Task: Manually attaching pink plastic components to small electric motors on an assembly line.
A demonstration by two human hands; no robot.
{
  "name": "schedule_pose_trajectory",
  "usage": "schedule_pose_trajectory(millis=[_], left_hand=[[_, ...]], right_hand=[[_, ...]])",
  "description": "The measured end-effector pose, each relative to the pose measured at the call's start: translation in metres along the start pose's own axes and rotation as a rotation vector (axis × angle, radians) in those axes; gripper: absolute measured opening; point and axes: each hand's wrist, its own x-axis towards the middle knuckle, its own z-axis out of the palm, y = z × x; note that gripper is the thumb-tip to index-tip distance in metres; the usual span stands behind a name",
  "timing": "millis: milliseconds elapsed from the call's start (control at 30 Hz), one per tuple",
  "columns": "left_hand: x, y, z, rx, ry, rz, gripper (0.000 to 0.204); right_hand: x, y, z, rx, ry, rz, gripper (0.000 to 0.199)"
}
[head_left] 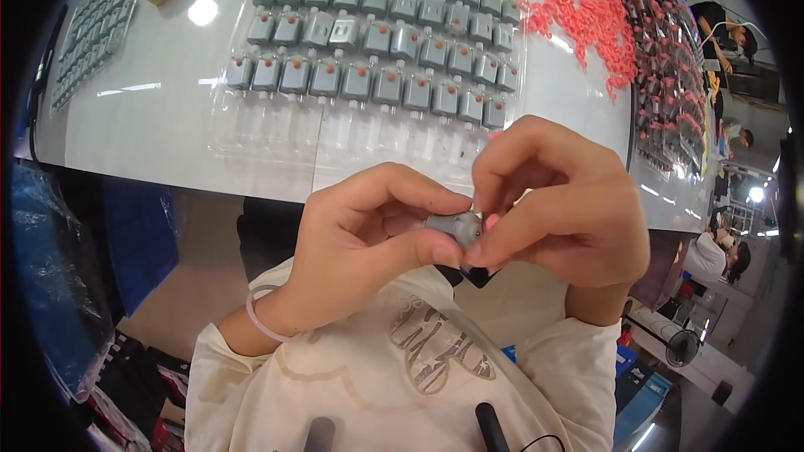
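We pinch a small grey motor [455, 227] between left hand [360, 243] and right hand [557, 201], fingers closed on its sides; it seems light, rigid, smooth, best gripped by its flat flanks.

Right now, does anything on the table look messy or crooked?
Mostly tidy. The grey motors sit in neat rows in the clear tray, whose front slots are unfilled. Only the pink rings lie in a loose scattered heap. Both hands pinch one small motor.
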Motion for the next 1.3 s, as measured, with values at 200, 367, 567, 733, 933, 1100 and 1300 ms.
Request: schedule_pose_trajectory(millis=[200,367,567,733,933,1100,1300], left_hand=[[-0.008,-0.010,0.003,-0.041,-0.016,0.005,0.026],[-0.014,-0.013,0.004,-0.077,0.011,0.014,0.025],[-0.017,-0.018,0.003,-0.066,0.035,0.036,0.025],[-0.014,-0.020,0.003,-0.114,-0.024,-0.001,0.026],[-0.014,-0.030,0.006,-0.217,-0.048,-0.009,0.028],[-0.014,-0.020,0.024,-0.228,0.257,-0.110,0.052],[-0.018,-0.027,0.009,0.172,0.025,0.129,0.053]], right_hand=[[-0.007,0.004,0.017,-0.091,0.178,-0.068,0.017],[-0.013,0.005,0.030,-0.194,0.315,-0.153,0.022],[-0.026,0.010,0.046,-0.171,0.385,-0.151,0.031],[-0.031,0.023,0.039,-0.097,0.353,-0.174,0.033],[-0.033,0.038,0.043,-0.009,0.299,-0.204,0.030],[-0.035,0.035,0.051,0.058,0.370,-0.151,0.028],[-0.040,0.031,0.050,0.218,0.317,-0.029,0.025]])
